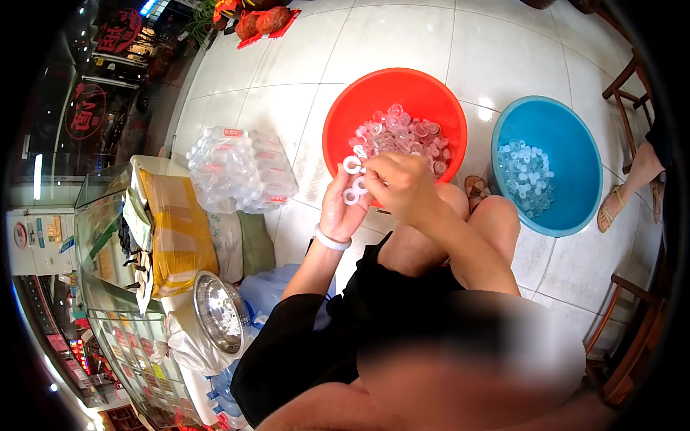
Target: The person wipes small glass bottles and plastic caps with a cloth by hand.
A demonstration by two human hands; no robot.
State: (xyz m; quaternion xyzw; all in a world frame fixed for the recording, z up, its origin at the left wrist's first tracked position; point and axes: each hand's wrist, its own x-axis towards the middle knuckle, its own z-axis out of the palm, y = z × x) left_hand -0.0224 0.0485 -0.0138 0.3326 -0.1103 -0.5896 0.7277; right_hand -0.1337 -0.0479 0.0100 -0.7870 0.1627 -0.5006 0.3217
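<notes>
My left hand (336,208), with a pale bangle on the wrist, is raised in front of the red basin (336,108). Several small white rings (351,196) lie against its fingers and palm. My right hand (402,185) is closed in a pinch, its fingertips at the edge of the uppermost white ring (352,164). Just above that ring a small clear piece shows, too small to make out. Behind both hands, the red basin holds a heap of small clear plastic-looking pieces (395,129).
A blue basin (582,187) at right holds small clear pieces with white tops. At left are a shrink-wrapped pack of clear bottles (244,169), a taped carton (180,230) and a metal bowl (205,316) with white pieces. Another person's leg (632,179) is at far right.
</notes>
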